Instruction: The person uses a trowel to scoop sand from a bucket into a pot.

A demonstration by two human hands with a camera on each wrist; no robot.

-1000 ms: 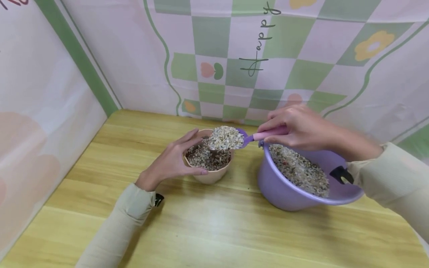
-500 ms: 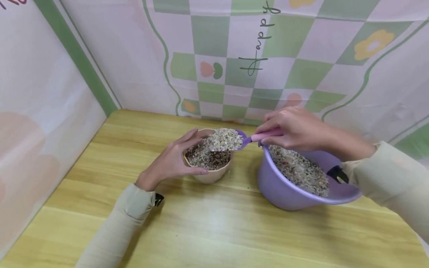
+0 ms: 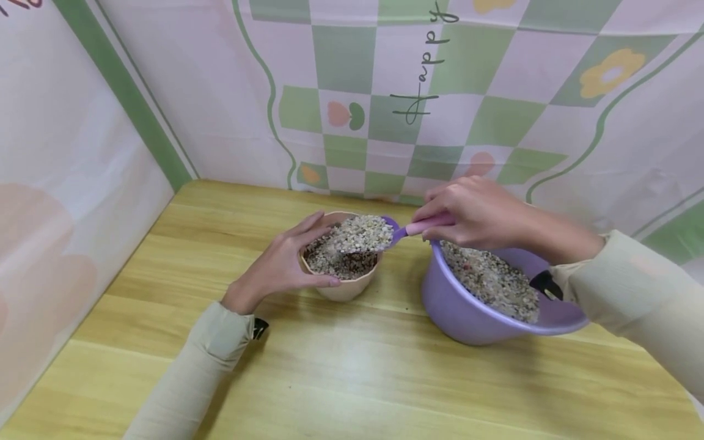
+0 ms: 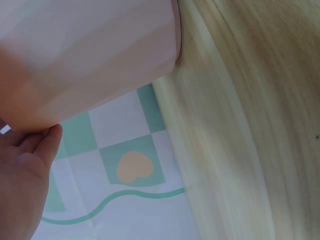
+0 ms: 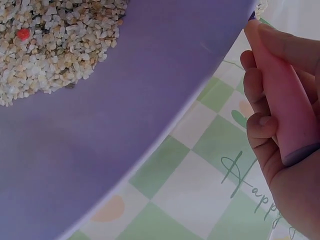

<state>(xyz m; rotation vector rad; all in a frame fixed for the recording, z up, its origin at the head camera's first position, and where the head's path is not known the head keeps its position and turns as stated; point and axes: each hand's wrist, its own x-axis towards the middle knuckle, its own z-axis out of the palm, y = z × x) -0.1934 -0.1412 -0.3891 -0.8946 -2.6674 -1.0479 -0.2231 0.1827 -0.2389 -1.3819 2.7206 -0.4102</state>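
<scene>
My left hand point(image 3: 277, 264) grips the peach flowerpot point(image 3: 348, 289) from its left side, thumb along the near rim and fingers around the far side. Dark, speckled gravel half fills the pot. In the left wrist view the fingertips press against the pot's smooth wall point(image 4: 105, 55). With my right hand point(image 3: 475, 211) I hold a small trowel by its pink handle point(image 5: 287, 97), fingers wrapped around it. Its purple blade point(image 3: 392, 227) carries a heap of pale gravel point(image 3: 363, 233) and tilts over the pot's right rim, gravel sliding off its left end into the pot.
A purple bucket point(image 3: 459, 308) of pale gravel point(image 3: 492, 284) stands to the right, beneath my right forearm. A red speck point(image 5: 23, 34) shows among its stones. The wooden table point(image 3: 341, 379) meets a checked green and white cloth backdrop point(image 3: 343, 61) behind.
The trowel has shifted slightly left and down over the pot, and its heap has spread and shrunk as gravel slips in. My left hand and the pot stay in place.
</scene>
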